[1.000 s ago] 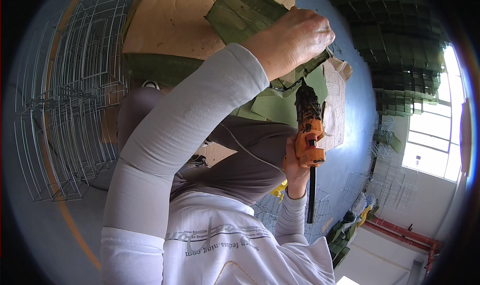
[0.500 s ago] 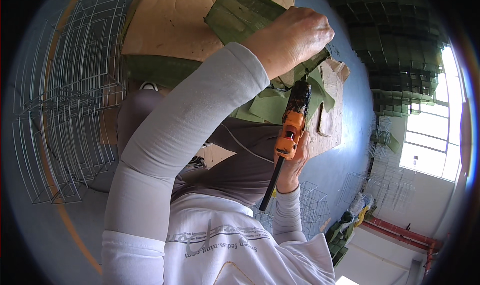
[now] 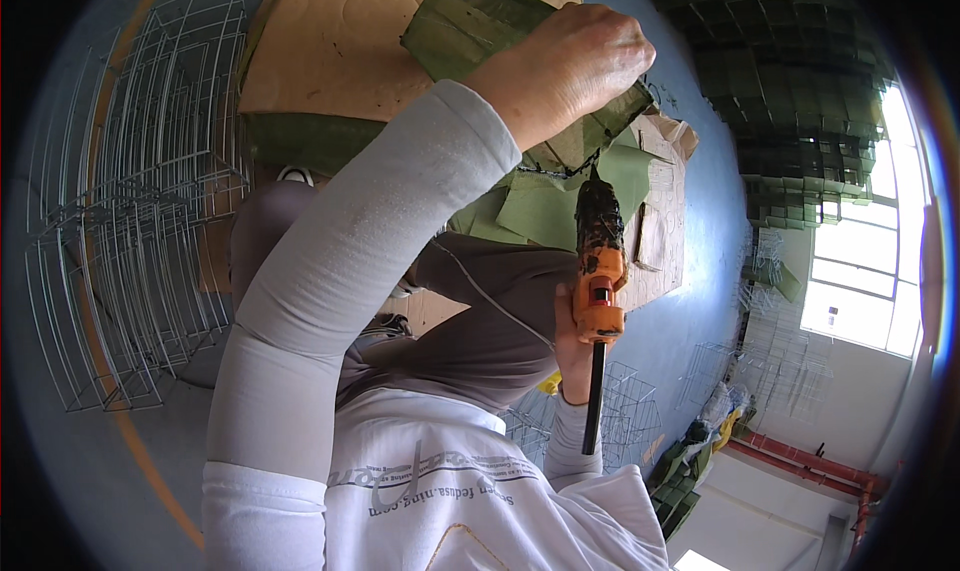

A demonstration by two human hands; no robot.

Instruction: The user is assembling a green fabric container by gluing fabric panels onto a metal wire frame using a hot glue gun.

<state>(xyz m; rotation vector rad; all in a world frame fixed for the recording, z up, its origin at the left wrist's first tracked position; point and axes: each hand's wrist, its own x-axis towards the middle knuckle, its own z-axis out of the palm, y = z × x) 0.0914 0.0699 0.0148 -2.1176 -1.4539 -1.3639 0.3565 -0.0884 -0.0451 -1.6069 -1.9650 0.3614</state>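
Right hand (image 3: 573, 363) clamps the glue gun (image 3: 601, 259), aimed lengthwise at the green cloth (image 3: 572, 151) beneath the left hand (image 3: 568, 69) (fingertips hidden, can't tell).

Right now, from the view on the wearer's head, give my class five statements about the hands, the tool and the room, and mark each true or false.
1. The right hand holds an orange glue gun. True.
2. The glue gun's nozzle is clean. False: it is smeared with black.
3. The left hand is down by the white shirt. False: it is up at the green panels.
4. Wire frames stand on the picture's left. True.
5. The window is on the picture's left. False: it is on the right.
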